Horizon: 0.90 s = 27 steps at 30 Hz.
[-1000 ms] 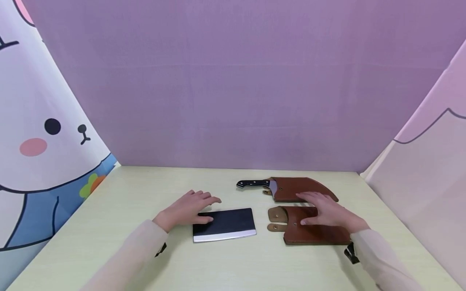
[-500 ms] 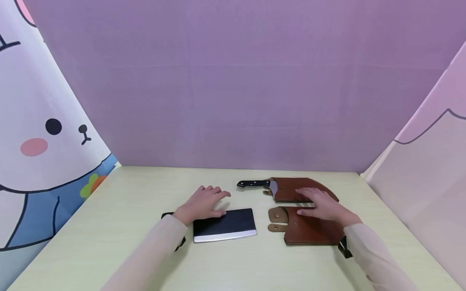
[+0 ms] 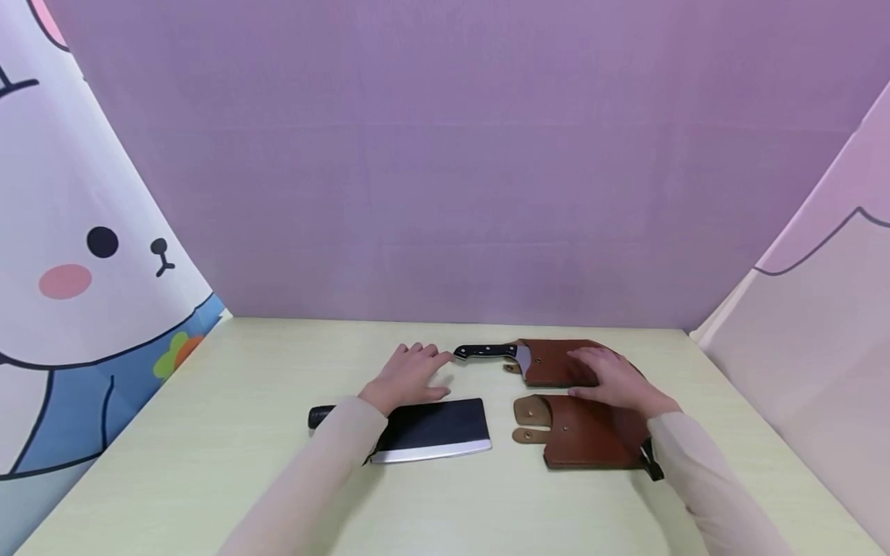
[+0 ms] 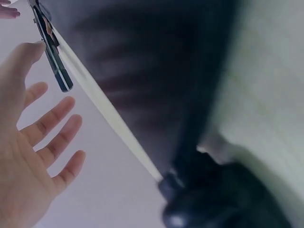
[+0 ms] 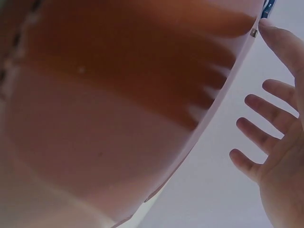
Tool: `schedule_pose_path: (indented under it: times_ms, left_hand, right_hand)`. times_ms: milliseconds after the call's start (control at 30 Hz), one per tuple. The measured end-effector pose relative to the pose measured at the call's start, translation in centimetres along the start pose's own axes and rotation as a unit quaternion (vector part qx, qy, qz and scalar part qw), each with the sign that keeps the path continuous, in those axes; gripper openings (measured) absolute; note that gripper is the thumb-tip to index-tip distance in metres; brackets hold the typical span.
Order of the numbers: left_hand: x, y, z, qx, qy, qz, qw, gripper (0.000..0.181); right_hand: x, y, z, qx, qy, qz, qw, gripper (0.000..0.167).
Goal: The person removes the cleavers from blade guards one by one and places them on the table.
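Note:
My left hand (image 3: 405, 381) hovers with spread fingers above a cleaver with a dark blade (image 3: 438, 425) and a bright edge. The cleaver lies flat, its black handle (image 3: 320, 416) partly behind my sleeve. Just right of the left fingertips is the black handle (image 3: 487, 351) of a second knife, its blade in a curved brown leather sheath (image 3: 556, 363). My right hand (image 3: 615, 380), fingers loosely extended, is over the two sheaths and holds nothing. Beneath it lies a rectangular brown leather sheath (image 3: 591, 444). In the left wrist view the left palm (image 4: 23, 180) holds nothing.
The pale table (image 3: 445, 510) ends at a purple backdrop (image 3: 445, 193). A cartoon-printed cloth (image 3: 90, 324) hangs on the left and a pale pink one (image 3: 820, 347) on the right. Tan snap straps (image 3: 531, 435) stick out leftward from the rectangular sheath.
My left hand has moved right and farther from me across the cleaver, uncovering its handle. The right hand has shifted slightly left and away. Cleaver, knife and sheaths stay in place.

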<state>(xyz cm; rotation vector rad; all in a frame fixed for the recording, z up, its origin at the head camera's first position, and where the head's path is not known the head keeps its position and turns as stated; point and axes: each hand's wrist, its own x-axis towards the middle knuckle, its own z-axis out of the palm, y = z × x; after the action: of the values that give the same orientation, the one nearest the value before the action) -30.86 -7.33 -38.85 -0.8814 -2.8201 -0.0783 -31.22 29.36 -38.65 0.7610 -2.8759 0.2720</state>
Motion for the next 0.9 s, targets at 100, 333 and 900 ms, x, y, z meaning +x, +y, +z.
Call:
schedule_pose_path:
  times_ms: [100, 333, 900]
  left_hand:
    - [0.6, 0.5, -0.2, 0.005, 0.0, -0.005, 1.0, 0.055]
    - [2.0, 1.3, -0.4, 0.015, -0.002, -0.02, 0.9997, 0.054]
    - [4.4, 1.9, -0.1, 0.016, -0.012, -0.071, 0.9973, 0.051]
  right_hand:
    - [0.3, 0.1, -0.1, -0.003, -0.008, 0.017, 0.9998, 0.067]
    - [1.0, 0.0, -0.2, -0.004, -0.016, 0.035, 0.9993, 0.072]
    - [2.2, 0.5, 0.5, 0.006, -0.046, 0.06, 0.9971, 0.081]
